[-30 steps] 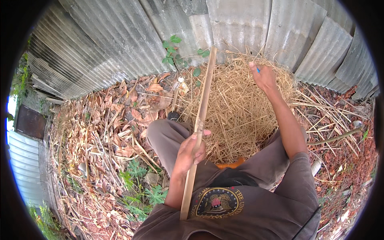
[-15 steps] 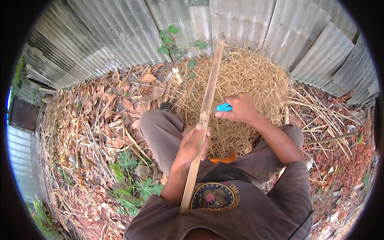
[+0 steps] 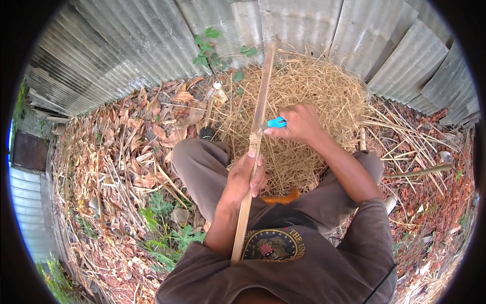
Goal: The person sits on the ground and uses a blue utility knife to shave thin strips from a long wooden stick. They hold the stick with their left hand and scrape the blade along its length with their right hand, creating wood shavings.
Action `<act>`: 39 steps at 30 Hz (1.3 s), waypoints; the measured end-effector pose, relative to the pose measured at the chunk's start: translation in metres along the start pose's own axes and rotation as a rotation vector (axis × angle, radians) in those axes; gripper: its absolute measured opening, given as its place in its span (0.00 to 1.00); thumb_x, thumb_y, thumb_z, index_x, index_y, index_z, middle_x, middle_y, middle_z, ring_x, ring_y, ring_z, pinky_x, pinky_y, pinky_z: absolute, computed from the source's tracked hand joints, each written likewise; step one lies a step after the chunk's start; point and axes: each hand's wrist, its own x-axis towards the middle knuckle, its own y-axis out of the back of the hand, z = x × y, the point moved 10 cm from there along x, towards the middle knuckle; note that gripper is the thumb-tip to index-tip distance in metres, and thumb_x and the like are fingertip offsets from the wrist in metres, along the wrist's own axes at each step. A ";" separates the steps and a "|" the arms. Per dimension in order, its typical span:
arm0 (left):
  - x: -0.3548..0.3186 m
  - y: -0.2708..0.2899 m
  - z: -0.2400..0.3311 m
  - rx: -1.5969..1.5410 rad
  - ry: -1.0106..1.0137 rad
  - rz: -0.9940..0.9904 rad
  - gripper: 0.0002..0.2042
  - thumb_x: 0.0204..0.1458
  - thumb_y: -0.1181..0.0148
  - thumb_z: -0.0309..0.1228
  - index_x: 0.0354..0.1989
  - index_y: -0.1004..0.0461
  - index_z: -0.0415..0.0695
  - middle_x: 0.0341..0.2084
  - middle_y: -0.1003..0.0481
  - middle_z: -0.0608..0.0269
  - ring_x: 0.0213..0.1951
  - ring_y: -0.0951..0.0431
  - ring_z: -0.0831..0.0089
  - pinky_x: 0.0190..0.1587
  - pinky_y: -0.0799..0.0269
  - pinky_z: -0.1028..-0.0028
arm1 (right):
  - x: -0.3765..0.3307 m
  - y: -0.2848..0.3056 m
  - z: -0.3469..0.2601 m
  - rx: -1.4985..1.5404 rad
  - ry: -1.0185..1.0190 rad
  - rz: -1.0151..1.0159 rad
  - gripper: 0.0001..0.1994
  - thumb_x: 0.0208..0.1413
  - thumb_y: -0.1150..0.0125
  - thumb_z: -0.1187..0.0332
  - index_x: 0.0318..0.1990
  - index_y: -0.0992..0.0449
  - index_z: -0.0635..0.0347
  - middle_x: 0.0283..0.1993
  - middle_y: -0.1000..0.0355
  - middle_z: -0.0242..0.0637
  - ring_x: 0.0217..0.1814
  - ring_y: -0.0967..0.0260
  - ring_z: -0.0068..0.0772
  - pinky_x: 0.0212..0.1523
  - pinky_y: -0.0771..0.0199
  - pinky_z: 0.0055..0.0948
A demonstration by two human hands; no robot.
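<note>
My left hand [image 3: 240, 181] wraps around a long, narrow wooden strip [image 3: 262, 101], which slants away from my chest toward the metal wall. Just beyond that hand, a pale, rough notch [image 3: 254, 137] shows in the wood. In my right hand [image 3: 302, 124] is a blue utility knife [image 3: 277, 122], gripped in a closed fist. Its front end meets the right edge of the strip, close above the notch. The blade itself is too small to make out clearly.
Dry straw [image 3: 319, 91] is heaped between my bent legs and a corrugated metal wall [image 3: 298, 25]. Fallen leaves [image 3: 136, 131] cover the ground at left, with green weeds [image 3: 185, 237] near my left knee. An orange object [image 3: 283, 197] lies between my legs.
The right hand and utility knife have shifted slightly left and farther away, so the knife now meets the strip. The strip's far end has swung a little left and away.
</note>
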 end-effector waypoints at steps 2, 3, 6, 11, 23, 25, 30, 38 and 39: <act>0.002 -0.001 0.008 0.112 -0.039 0.008 0.15 0.68 0.64 0.41 0.34 0.39 0.44 0.08 0.44 0.71 0.07 0.46 0.79 0.15 0.48 0.79 | 0.004 -0.004 0.005 -0.025 -0.019 -0.032 0.36 0.42 0.47 0.26 0.13 0.31 0.55 0.10 0.36 0.38 0.14 0.33 0.44 0.17 0.36 0.40; 0.002 -0.002 0.010 0.182 -0.033 0.012 0.15 0.68 0.64 0.41 0.34 0.39 0.44 0.08 0.44 0.70 0.07 0.46 0.79 0.15 0.48 0.79 | 0.007 -0.003 0.017 -0.045 -0.070 -0.011 0.36 0.42 0.48 0.26 0.14 0.30 0.55 0.10 0.36 0.38 0.14 0.33 0.43 0.16 0.35 0.40; -0.001 -0.003 0.010 0.294 -0.026 0.003 0.15 0.68 0.64 0.40 0.34 0.39 0.43 0.09 0.43 0.69 0.08 0.45 0.79 0.15 0.46 0.79 | 0.011 -0.003 0.043 -0.058 -0.149 0.043 0.37 0.43 0.49 0.25 0.14 0.26 0.56 0.10 0.35 0.38 0.13 0.32 0.42 0.16 0.34 0.40; -0.006 0.000 0.015 0.212 -0.061 -0.048 0.14 0.68 0.65 0.40 0.35 0.39 0.43 0.09 0.43 0.69 0.09 0.44 0.79 0.14 0.47 0.80 | 0.014 -0.006 0.033 -0.055 -0.144 0.039 0.37 0.43 0.49 0.26 0.15 0.25 0.56 0.10 0.35 0.38 0.14 0.31 0.42 0.17 0.33 0.41; -0.019 -0.014 -0.004 0.419 0.021 -0.149 0.16 0.68 0.64 0.41 0.34 0.38 0.43 0.10 0.41 0.70 0.11 0.40 0.81 0.13 0.40 0.81 | 0.015 0.023 0.163 -0.018 -0.600 0.023 0.43 0.50 0.67 0.22 0.15 0.27 0.55 0.11 0.35 0.36 0.17 0.32 0.38 0.21 0.34 0.41; -0.012 -0.010 0.004 0.390 -0.009 -0.052 0.16 0.68 0.64 0.41 0.33 0.38 0.43 0.09 0.41 0.69 0.09 0.41 0.80 0.12 0.41 0.81 | 0.012 0.003 0.107 0.063 -0.449 -0.035 0.40 0.50 0.62 0.24 0.16 0.25 0.55 0.10 0.36 0.38 0.16 0.32 0.42 0.22 0.33 0.43; -0.003 -0.005 0.018 0.435 -0.065 0.015 0.15 0.68 0.64 0.40 0.35 0.38 0.42 0.10 0.41 0.69 0.09 0.41 0.81 0.12 0.40 0.81 | -0.007 -0.001 -0.009 0.149 -0.057 -0.032 0.37 0.49 0.53 0.27 0.13 0.32 0.56 0.10 0.38 0.39 0.13 0.36 0.47 0.17 0.37 0.42; 0.004 -0.020 0.018 0.588 -0.085 -0.047 0.13 0.67 0.62 0.40 0.36 0.38 0.43 0.11 0.40 0.69 0.10 0.39 0.81 0.13 0.39 0.82 | -0.002 0.009 0.024 -0.065 0.041 0.122 0.36 0.42 0.49 0.25 0.11 0.35 0.53 0.10 0.38 0.35 0.12 0.36 0.42 0.15 0.38 0.39; 0.006 -0.018 0.017 0.592 -0.076 -0.039 0.13 0.67 0.62 0.39 0.36 0.38 0.43 0.11 0.39 0.69 0.10 0.39 0.81 0.13 0.39 0.82 | -0.001 0.009 0.031 -0.092 0.037 0.147 0.36 0.41 0.49 0.24 0.11 0.35 0.53 0.10 0.38 0.35 0.12 0.36 0.41 0.14 0.39 0.39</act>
